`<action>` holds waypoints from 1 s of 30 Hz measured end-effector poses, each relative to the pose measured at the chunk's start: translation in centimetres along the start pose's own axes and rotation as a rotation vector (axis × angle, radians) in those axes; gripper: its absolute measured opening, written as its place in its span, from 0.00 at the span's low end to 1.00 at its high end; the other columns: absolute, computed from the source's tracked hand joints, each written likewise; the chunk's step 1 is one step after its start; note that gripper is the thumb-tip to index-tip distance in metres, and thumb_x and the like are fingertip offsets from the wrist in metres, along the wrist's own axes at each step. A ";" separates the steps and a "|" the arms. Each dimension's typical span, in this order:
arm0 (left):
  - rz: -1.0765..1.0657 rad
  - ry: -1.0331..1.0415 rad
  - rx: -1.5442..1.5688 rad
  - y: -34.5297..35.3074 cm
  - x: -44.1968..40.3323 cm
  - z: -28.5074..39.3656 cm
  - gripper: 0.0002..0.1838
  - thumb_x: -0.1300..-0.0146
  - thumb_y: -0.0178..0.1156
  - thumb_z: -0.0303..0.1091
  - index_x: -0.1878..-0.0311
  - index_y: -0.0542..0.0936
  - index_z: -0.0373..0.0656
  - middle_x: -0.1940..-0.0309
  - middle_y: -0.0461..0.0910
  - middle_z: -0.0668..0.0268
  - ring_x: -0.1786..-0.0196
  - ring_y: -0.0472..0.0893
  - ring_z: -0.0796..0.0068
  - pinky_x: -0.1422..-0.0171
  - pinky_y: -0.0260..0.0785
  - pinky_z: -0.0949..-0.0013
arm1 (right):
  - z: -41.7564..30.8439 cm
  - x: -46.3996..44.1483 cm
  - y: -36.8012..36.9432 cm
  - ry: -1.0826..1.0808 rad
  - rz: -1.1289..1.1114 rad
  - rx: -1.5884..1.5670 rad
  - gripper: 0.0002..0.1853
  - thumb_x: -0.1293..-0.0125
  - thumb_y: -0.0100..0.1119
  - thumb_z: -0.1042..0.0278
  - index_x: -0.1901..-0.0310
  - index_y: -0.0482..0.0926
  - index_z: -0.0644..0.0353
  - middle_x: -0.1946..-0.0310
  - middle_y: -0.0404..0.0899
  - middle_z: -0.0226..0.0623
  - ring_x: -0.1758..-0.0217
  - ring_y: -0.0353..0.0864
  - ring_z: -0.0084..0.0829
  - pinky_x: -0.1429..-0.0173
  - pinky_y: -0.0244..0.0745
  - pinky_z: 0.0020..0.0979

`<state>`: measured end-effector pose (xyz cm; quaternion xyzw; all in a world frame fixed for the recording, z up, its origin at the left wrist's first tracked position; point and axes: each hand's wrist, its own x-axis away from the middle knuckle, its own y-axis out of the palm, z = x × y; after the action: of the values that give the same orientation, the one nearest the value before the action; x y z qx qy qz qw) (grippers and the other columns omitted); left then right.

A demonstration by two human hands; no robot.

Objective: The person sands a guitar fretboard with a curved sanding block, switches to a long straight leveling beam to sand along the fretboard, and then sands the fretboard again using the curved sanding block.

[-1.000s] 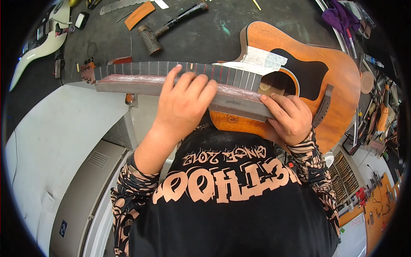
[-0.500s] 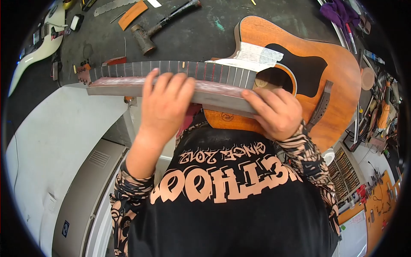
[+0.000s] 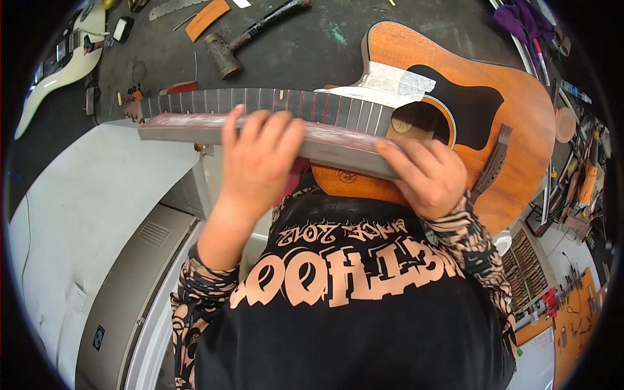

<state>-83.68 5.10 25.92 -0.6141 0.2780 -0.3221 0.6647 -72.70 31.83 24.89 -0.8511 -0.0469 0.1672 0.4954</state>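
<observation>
Grasping a long, straight grey bar with a scuffed reddish upper face [image 3: 341, 144]: with the left hand [image 3: 262, 146] around its middle, with the right hand [image 3: 434, 175] at its right end. Set lengthwise along the near side of a dark, curved-looking fretted fingerboard [image 3: 318, 107] on a brown wooden acoustic guitar [image 3: 526, 117], flat on a dark, stained desk [image 3: 305, 49]. Stuck beside the sound hole [image 3: 419, 123]: strips of whitish tape [image 3: 393, 81], next to a glossy black pickguard [image 3: 468, 97]. Visible beyond the neck: a dark, worn hammer with a cylindrical head [image 3: 223, 57], near a flat orange strip [image 3: 207, 19].
</observation>
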 end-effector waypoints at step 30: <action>-0.105 -0.087 -0.038 -2.1 -3.2 0.4 0.19 0.44 0.62 0.26 0.47 0.80 0.50 0.50 0.81 0.71 0.42 0.78 0.67 0.22 0.54 0.48 | 2.0 -1.7 -0.4 0.011 -0.041 -0.093 0.36 0.61 0.71 0.74 0.42 0.86 0.55 0.56 0.86 0.33 0.65 0.80 0.34 0.62 0.76 0.33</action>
<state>-85.59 7.71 27.95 -0.6537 0.2224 -0.3243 0.6465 -74.96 33.30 24.75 -0.8730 -0.0691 0.1500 0.4589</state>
